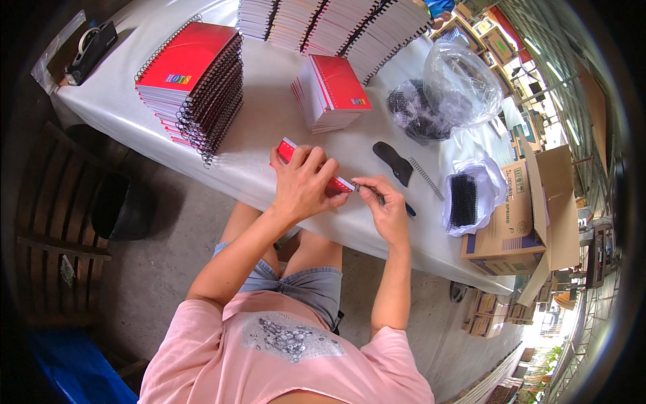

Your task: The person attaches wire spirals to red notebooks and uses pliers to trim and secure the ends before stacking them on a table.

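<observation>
Over the table (266, 101), L hand (304, 185) clamps red notebook (341, 185), R hand (387, 207) pinches prob a coil (381, 200), which cld misthread if L grip slips.

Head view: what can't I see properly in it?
All in the head view:
Red-covered, white-paged booklet: its middle, hidden by the left hand.
Small dark piece in the right hand: partly hidden by its grip, too small to name.
White-paged, black-coiled books: cut off by the top edge.
Open brown cardboard box: most of its inside, hidden by its side.
</observation>
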The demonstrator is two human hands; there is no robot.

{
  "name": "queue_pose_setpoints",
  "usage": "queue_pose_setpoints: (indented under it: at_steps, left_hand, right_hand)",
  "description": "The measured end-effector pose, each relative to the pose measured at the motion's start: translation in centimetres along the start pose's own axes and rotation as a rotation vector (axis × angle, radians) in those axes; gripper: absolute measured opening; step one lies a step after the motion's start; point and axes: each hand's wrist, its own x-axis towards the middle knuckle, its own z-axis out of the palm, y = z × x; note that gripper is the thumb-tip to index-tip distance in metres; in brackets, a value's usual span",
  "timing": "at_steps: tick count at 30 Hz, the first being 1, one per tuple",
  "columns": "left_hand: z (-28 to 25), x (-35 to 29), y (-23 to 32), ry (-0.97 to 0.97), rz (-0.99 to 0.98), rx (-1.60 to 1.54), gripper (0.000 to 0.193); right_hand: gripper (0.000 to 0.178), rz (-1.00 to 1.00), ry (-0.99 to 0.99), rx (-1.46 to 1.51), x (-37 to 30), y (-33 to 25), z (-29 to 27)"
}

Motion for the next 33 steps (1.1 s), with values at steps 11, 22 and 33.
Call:
queue_pose_setpoints:
  at_steps: [11,22,33]
  left_hand:
    - [-0.4,0.1,0.0,-0.066,-0.001,0.011,0.047]
    - [-1.0,-0.2,-0.6,-0.116,0.062,-0.049,0.048]
    - [-1.1,0.1,0.0,-0.047,0.025,-0.135,0.039]
  right_hand:
    - [0.020,0.235,-0.181,0.239,-0.2,0.1,-0.9]
    - [0.017,0.034,-0.118,-0.100,-0.2,-1.9,-0.8]
    - [0.020,0.155,-0.237,0.222,-0.2,0.9,-1.3]
